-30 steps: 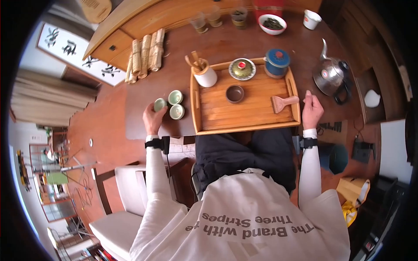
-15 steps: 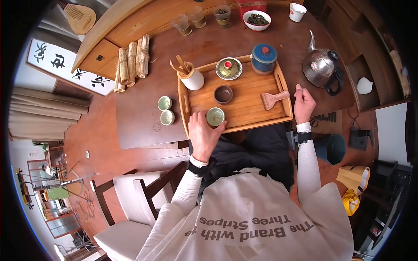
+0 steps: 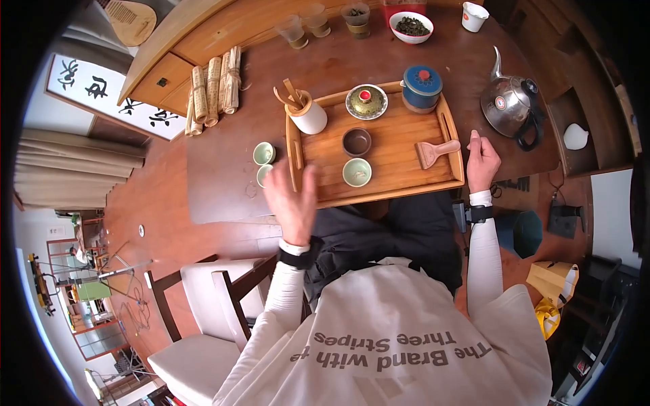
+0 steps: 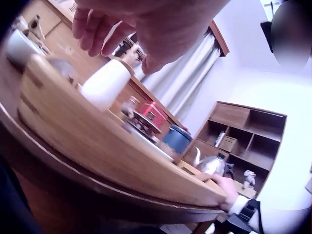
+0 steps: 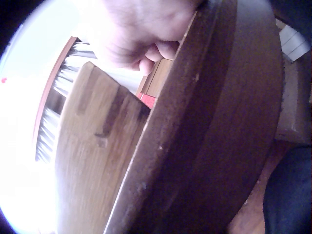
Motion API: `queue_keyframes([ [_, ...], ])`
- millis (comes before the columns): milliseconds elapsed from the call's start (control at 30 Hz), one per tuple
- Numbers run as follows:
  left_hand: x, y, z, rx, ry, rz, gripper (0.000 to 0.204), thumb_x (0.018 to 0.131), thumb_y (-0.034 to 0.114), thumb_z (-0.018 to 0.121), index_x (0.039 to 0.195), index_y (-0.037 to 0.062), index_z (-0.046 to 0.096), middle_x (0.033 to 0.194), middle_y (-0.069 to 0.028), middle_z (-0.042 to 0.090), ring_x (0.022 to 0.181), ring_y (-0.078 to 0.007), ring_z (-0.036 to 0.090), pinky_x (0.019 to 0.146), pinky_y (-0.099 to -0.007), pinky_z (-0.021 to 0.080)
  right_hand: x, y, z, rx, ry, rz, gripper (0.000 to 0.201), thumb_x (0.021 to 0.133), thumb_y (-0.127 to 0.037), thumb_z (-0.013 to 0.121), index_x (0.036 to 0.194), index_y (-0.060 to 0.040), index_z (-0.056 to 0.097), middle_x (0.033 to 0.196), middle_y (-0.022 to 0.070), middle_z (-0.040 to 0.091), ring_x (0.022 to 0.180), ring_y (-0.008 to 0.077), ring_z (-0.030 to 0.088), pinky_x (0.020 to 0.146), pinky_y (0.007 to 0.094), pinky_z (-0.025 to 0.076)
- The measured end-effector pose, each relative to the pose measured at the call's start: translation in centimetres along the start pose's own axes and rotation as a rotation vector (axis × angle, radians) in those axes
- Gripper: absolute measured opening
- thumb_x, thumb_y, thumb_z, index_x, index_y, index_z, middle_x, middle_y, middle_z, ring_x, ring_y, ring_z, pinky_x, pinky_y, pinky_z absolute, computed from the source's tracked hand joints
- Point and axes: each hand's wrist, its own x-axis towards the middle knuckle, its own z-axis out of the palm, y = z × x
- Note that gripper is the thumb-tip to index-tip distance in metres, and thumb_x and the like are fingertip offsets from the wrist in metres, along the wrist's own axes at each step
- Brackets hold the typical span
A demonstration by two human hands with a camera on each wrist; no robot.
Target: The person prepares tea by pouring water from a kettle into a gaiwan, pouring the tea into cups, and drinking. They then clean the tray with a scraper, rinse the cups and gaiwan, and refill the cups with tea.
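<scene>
My left hand, blurred, hovers over the left edge of the wooden tray with its fingers extended and nothing held. Just left of it two small green cups stand on the table: one green cup shows fully, while the nearer green cup is partly hidden by the fingers. On the tray, a third green cup sits in front of a dark brown cup. My right hand rests at the table edge beside the tray's right side, fingers loosely curled, holding nothing.
The tray also carries a white tool holder, a lidded bowl, a blue pot and a flat brush. A steel kettle stands right. Bamboo scrolls and a tea-leaf bowl lie farther back.
My left hand took one green cup from the left group onto the tray, let it go in front of the brown cup, and moved back left. My right hand has stayed beside the tray.
</scene>
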Motion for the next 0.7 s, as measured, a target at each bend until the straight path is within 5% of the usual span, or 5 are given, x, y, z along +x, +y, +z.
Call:
queue_keyframes([
  [100,1.7,-4.9,-1.1,0.156,0.055,-0.077,0.055,0.088,0.028,0.078,0.130,-0.0020,0.059,0.121,-0.0230,0.061,0.110,-0.0404,0.059,0.100,-0.0506,0.046,0.0,0.3,0.1,0.007,-0.007,0.003,0.039,0.102,-0.026,0.067,0.075,0.0026,0.062,0.061,0.0048,0.053,0.063,0.0084,0.046,0.061,0.0306,0.042],
  [267,3.3,-6.9,0.1,0.310,-0.198,-0.459,0.093,0.075,0.057,0.083,0.135,-0.0072,0.054,0.127,-0.0312,0.058,0.123,-0.0459,0.057,0.102,-0.0521,0.051,0.0,0.5,0.2,0.024,0.004,-0.006,0.039,0.102,-0.026,0.067,0.074,0.0021,0.061,0.061,0.0041,0.051,0.062,0.0087,0.045,0.060,0.0307,0.042],
  [533,2.7,-10.7,0.2,0.266,-0.243,-0.398,0.063,0.075,0.044,0.082,0.114,-0.0036,0.068,0.117,-0.0272,0.065,0.107,-0.0443,0.065,0.094,-0.0506,0.053,0.0,0.6,0.0,0.022,0.005,0.009,0.037,0.101,-0.025,0.068,0.078,0.0032,0.065,0.064,0.0064,0.060,0.063,0.0088,0.052,0.062,0.0314,0.046],
  [700,3.7,-1.2,-4.3,0.089,-0.111,-0.178,0.054,0.077,0.024,0.086,0.122,0.0004,0.068,0.114,-0.0212,0.066,0.102,-0.0410,0.067,0.090,-0.0481,0.055,0.0,0.5,0.1,0.019,0.002,0.002,0.035,0.101,-0.026,0.068,0.081,0.0028,0.066,0.065,0.0103,0.063,0.062,0.0113,0.053,0.063,0.0326,0.047],
])
